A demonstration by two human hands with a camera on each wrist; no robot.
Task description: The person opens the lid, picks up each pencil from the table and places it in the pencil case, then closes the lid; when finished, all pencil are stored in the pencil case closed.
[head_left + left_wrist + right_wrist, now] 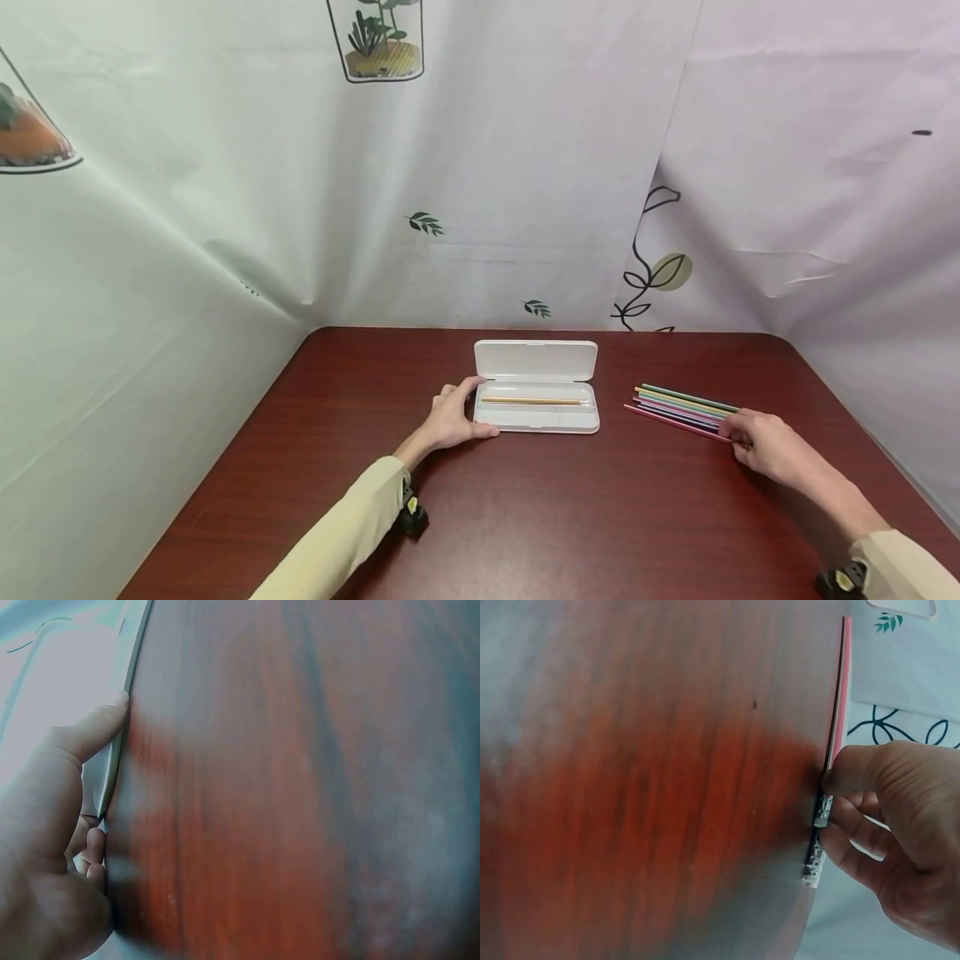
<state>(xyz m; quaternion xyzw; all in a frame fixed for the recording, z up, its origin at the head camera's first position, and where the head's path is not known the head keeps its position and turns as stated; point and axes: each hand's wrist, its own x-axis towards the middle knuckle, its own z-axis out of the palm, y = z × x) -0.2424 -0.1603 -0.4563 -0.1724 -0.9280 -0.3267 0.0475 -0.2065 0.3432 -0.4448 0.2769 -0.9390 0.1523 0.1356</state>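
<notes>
Plainly, the right hand [767,446] has its thumb and fingers closed in a pinch near the end of a pink pencil [675,422]. Just beyond those fingers, the other coloured pencils [686,402] lie in a loose row, pointing away to the hand's left. Farther left, the left hand [450,417] spans the near end of a white case [525,418], thumb and fingers gripping opposite edges. Right of that hand, a yellow pencil [525,401] lies inside; the raised lid [536,361] stands behind.

Left grip [450,419] at an open white case [525,421], yellow pencil [525,401] inside; right grip [768,443] on coloured pencils [678,406]
</notes>
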